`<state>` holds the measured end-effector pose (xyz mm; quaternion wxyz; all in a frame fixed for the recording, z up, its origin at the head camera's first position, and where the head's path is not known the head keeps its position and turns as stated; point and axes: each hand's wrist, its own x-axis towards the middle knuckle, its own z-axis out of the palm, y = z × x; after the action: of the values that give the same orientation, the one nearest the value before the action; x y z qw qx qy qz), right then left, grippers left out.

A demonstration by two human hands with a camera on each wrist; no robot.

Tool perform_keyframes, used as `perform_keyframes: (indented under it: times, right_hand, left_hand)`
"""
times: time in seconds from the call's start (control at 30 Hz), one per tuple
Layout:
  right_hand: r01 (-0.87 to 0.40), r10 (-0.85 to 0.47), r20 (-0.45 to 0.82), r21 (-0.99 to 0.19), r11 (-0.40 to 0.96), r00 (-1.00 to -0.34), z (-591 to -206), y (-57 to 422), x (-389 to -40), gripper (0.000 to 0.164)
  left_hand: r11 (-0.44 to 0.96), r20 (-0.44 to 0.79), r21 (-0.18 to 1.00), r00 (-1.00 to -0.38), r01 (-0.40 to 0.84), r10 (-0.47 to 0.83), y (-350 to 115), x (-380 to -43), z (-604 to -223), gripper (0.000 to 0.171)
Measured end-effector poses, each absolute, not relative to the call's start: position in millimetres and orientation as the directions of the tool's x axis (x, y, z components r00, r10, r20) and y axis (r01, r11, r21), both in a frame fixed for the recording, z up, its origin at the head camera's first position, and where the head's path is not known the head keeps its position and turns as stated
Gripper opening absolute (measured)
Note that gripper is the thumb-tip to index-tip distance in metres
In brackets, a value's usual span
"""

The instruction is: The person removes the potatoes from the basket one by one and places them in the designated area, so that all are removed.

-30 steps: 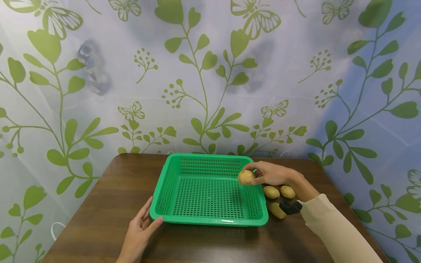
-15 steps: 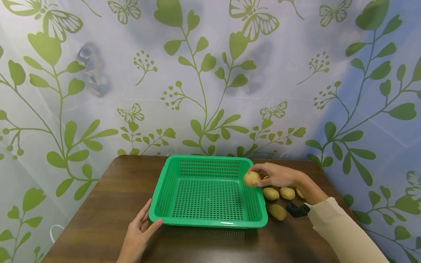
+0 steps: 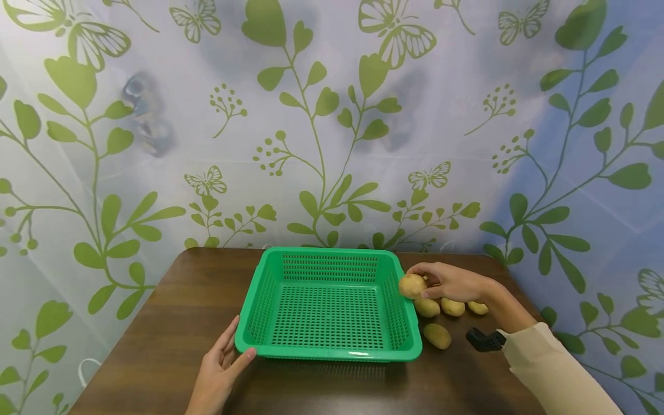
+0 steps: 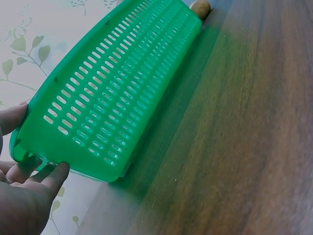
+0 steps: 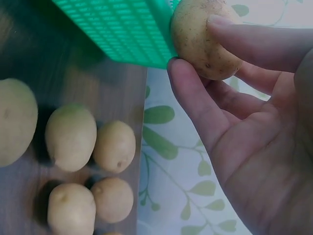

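A green perforated plastic basket [image 3: 332, 351] stands on the table. My left hand [image 3: 220, 366] grips its near left corner, thumb on the rim and fingers tucked under the rim's outer side, as the left wrist view shows. Between thumb and fingertips, my right hand [image 3: 453, 282] pinches a pale yellow potato [image 3: 411, 286] at the height of the basket's right rim. In the right wrist view this potato [image 5: 200, 39] overlaps the basket's wall, a fingertip under it. Several more potatoes [image 5: 71, 138] lie on the table below, just right of the basket.
The dark brown wooden table [image 3: 171, 323] reaches back to a hanging cloth [image 3: 332, 144] printed with green leaves and butterflies. A black wrist device [image 3: 485, 340] sits at the right sleeve's cuff. A white loop [image 3: 87, 369] hangs past the table's left edge.
My right hand has moved to the right with the potato, from over the basket's inside to its right rim. Another potato shows beside the right forearm. The left hand has stayed at the corner.
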<state>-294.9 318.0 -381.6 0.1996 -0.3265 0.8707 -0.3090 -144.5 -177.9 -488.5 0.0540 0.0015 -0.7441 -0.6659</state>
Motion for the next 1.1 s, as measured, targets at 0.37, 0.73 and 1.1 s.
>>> perform_keyframes:
  times: [0.37,0.73,1.1]
  right_hand:
    - [-0.412,-0.644,-0.117,-0.679,0.607,-0.756,-392,344,-278,0.060]
    - [-0.334,-0.601,-0.105,-0.750,0.571,-0.792,-420,385,-259,0.060]
    - [-0.256,-0.563,-0.118,-0.801,0.541,-0.818,-462,414,-234,0.061]
  left_hand:
    - [0.115,0.076,0.991,-0.995,0.068,-0.071,-179,-144,-489,0.076]
    - [0.124,0.084,0.989,-0.994,0.075,-0.075,-178,-147,-490,0.076]
    - [0.100,0.093,0.991,-0.993,0.085,-0.070,-180,-146,-495,0.077]
